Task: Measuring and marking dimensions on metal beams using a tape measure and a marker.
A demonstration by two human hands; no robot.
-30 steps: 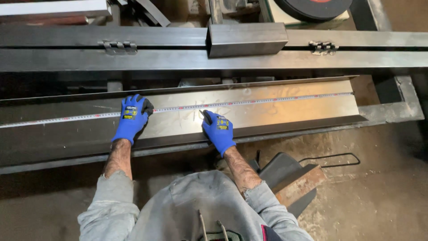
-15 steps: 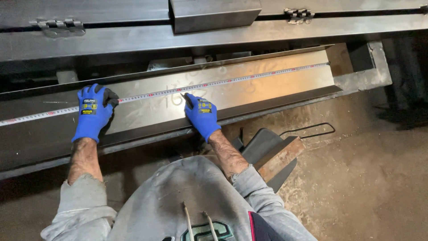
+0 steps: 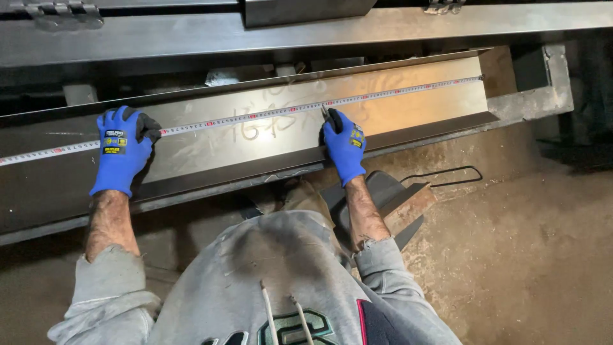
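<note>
Steel, long and folded into a shallow channel (image 3: 396, 115), lies across the view in front of the person, with a yellow-and-white tape measure (image 3: 255, 118) stretched along its flat face. The tape's end hook sits at the channel's right end, near a rusty end plate (image 3: 498, 70).

The left hand (image 3: 120, 152), in a blue glove, lies flat with its fingers spread, pressing the tape down onto the steel; the tape passes just under its fingertips and runs on toward the left edge of the view. The right hand (image 3: 345, 145), also blue-gloved, is curled around a thin dark marking tool (image 3: 327, 115), apparently a pencil or scribe, whose tip meets the steel right at the tape's lower edge. Faint chalk figures (image 3: 268, 124) show on the metal between the two hands.

To mark well here, I judge that the tape should stay taut and straight, hooked squarely at the far end, with the left palm keeping it from sliding. The tip belongs tight against the graduation, and the eye directly above it, so the mark does not drift sideways. A short, firm stroke should read better than a long one on this dull surface.

Both hands rest on the channel's face, well apart, the tape joining them.
</note>
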